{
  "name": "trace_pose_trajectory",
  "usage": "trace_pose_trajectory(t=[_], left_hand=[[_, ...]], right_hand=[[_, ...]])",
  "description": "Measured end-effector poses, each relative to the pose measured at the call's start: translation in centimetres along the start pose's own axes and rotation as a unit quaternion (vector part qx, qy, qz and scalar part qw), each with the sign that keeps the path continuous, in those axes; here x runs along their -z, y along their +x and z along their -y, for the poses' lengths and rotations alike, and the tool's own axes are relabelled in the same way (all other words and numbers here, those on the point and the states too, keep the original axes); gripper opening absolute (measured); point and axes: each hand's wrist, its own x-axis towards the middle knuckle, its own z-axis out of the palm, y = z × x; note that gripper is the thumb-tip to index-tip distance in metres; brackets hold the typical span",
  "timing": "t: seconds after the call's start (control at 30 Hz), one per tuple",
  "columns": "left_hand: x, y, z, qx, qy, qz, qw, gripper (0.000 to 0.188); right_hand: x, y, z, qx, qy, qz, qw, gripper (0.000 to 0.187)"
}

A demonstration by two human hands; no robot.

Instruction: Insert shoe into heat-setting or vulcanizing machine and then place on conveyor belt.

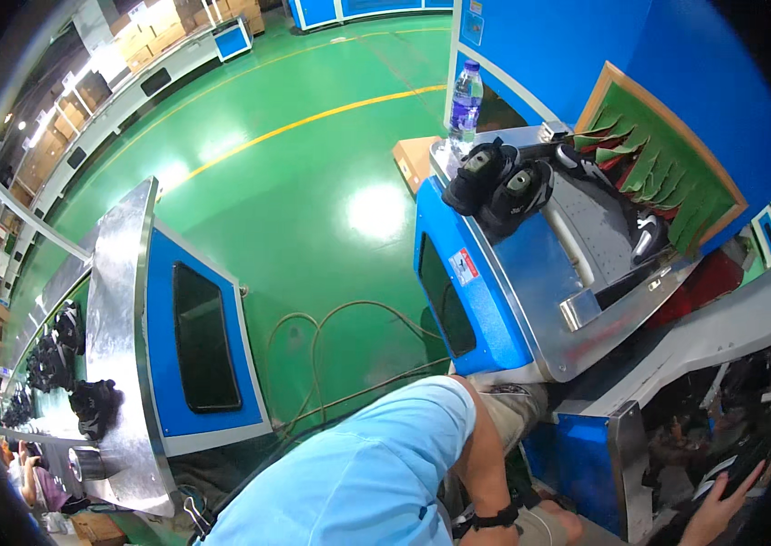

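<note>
My left arm, in a light blue sleeve, bends down toward the lower edge with a black band at the wrist. Just past the band, my left hand [491,538] is cut off by the picture's edge, so its fingers are hidden. At the lower right, my right hand [719,511] has its fingers against a black shoe [739,461] with a white stripe, gripping it in a dim area. A pair of black shoes [517,193] rests on the metal top of a blue machine [486,314]. Two more black-and-white shoes [649,238] lie by its green strip curtain [677,173].
A water bottle [466,102] stands at the machine top's far corner, above a cardboard box [413,161]. To the left, several black shoes [94,406] sit along a metal-topped conveyor [121,300]. A hose [316,350] loops over the green floor. Another person [30,478] appears at the lower left.
</note>
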Motion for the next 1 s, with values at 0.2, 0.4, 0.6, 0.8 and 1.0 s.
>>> trace_pose_trajectory(t=[0.2, 0.4, 0.6, 0.8, 1.0], left_hand=[[6.8, -7.9, -2.6, 0.114, -0.628, -0.293, 0.712, 0.055], [11.2, -8.4, -4.5, 0.002, -0.906, -0.210, 0.368, 0.083], [10.6, -8.3, -3.1, 0.281, -0.748, -0.254, 0.545, 0.053], [11.9, -11.3, -3.3, 0.362, -0.610, -0.304, 0.636, 0.051], [13.3, -12.1, -3.6, 0.391, -0.540, -0.282, 0.690, 0.045]], right_hand=[[1.4, -11.4, 0.1, 0.113, 0.015, -0.106, 0.988, 0.087], [5.0, -26.2, -3.6, -0.056, -0.053, 0.391, 0.917, 0.081], [4.5, -17.0, -0.7, -0.281, 0.567, 0.144, 0.761, 0.089], [-2.2, -4.0, -1.2, -0.371, 0.816, 0.107, 0.430, 0.039], [-0.6, -14.7, -2.7, -0.284, 0.771, -0.041, 0.568, 0.058]])
